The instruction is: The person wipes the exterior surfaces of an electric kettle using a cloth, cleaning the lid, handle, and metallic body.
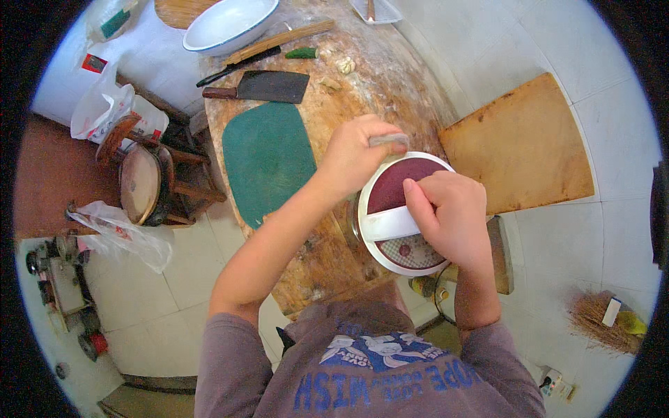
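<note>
Right of centre, the right hand (456, 212) grips the white crossbar (390, 224) atop the round device (397, 187), the left hand (352, 155) clutching a pale piece (389, 140) by its rim—apparently a turning step, calling for steady bracing.

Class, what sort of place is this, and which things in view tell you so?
Probably a kitchen, perhaps in a home: a cleaver, a green board and a piece of green vegetable lie on a worn wooden table.
</note>
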A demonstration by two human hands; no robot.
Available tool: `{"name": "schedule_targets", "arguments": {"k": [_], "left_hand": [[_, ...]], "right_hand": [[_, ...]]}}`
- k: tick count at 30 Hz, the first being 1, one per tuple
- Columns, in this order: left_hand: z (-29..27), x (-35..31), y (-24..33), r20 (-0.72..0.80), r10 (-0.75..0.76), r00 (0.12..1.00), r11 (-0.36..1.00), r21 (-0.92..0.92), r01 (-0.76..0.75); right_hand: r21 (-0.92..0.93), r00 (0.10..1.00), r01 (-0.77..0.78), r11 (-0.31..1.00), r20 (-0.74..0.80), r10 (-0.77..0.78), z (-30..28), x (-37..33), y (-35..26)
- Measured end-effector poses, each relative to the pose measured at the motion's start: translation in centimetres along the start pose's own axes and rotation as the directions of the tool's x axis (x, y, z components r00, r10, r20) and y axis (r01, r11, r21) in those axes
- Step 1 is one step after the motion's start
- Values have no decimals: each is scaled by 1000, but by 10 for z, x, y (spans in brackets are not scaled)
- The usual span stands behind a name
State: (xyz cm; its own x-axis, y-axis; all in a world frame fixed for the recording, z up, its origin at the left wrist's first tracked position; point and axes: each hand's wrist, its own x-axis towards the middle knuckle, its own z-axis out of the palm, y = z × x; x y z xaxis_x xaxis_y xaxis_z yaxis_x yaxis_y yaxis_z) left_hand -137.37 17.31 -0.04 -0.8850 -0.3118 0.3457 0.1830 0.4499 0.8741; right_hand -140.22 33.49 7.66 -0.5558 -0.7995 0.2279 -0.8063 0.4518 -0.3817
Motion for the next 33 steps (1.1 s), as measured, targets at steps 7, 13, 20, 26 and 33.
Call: {"name": "schedule_targets", "arguments": {"k": [7, 13, 20, 26, 33], "left_hand": [[-34, -74, 30, 99, -143, 985, 988, -45, 148], [-14, -7, 15, 116, -4, 993, 998, 66, -4], [-20, -22, 8, 91, -40, 995, 999, -19, 42], [-28, -90, 35, 1, -294, 956, 934, -212, 288], [-10, -84, 33, -235, -278, 931, 960, -101, 261]], "right_hand": [[-9, 1000, -16, 1000, 12, 16, 5, -2, -1], [40, 999, 47, 998, -4, -47, 3, 0, 2], [91, 996, -20, 996, -84, 27, 9, 0, 1], [43, 1000, -5, 999, -7, 5, 4, 1, -1], [49, 1000, -23, 999, -12, 23, 6, 1, -1]]}}
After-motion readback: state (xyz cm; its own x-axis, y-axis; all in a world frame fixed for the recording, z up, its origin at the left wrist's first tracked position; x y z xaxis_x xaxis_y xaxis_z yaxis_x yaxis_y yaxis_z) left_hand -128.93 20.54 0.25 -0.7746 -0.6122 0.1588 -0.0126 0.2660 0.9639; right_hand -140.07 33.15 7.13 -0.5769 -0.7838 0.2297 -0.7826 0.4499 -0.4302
